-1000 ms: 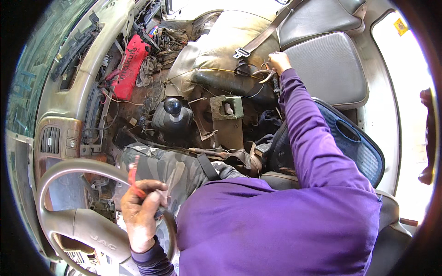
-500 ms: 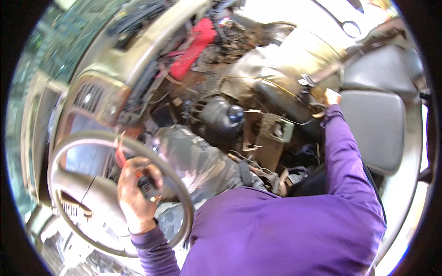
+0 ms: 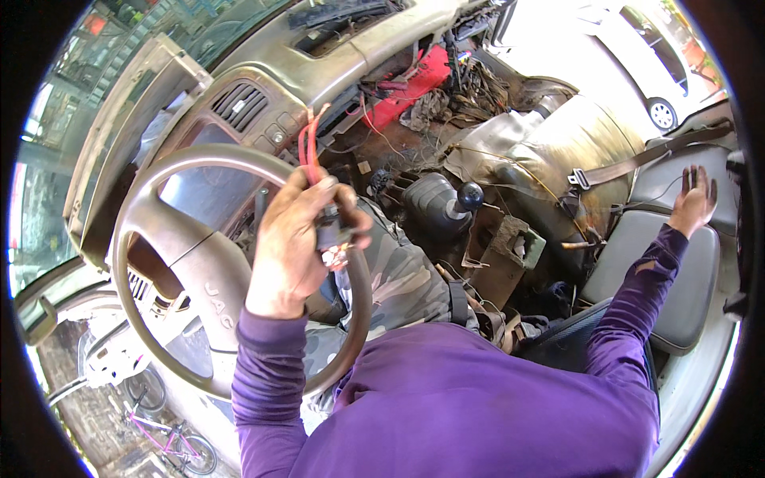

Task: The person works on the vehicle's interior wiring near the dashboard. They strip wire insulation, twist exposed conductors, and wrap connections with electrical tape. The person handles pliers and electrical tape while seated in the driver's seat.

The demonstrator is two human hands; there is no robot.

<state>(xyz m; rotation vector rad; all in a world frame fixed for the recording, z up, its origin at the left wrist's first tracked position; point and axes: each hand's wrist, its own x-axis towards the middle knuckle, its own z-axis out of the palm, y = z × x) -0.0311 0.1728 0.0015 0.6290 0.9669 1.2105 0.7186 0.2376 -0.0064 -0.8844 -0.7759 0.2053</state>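
Note:
Inside a vehicle cab, my left hand (image 3: 307, 231) is closed around a small dark component (image 3: 331, 227) with red wires (image 3: 312, 127) rising above it and bare copper showing below. The hand is raised in front of the steering wheel (image 3: 185, 154). At the right, my right hand (image 3: 692, 199) has its fingers apart over the grey seat cushions (image 3: 645, 279), beside a thin dark wire (image 3: 665, 185). A seat belt with a metal tongue (image 3: 580, 178) lies just left of it.
A gear lever (image 3: 468, 197) stands in the middle, beside a loose metal bracket (image 3: 498, 263). The stripped dashboard (image 3: 351, 36) has loose wiring and a red object (image 3: 406, 88). Outside are a white car (image 3: 653, 64) at right and a pink bicycle (image 3: 167, 434) at lower left.
The view has swung round. My left hand has risen with the component and red wires. My right hand has moved from the pale curved item to the seats and opened.

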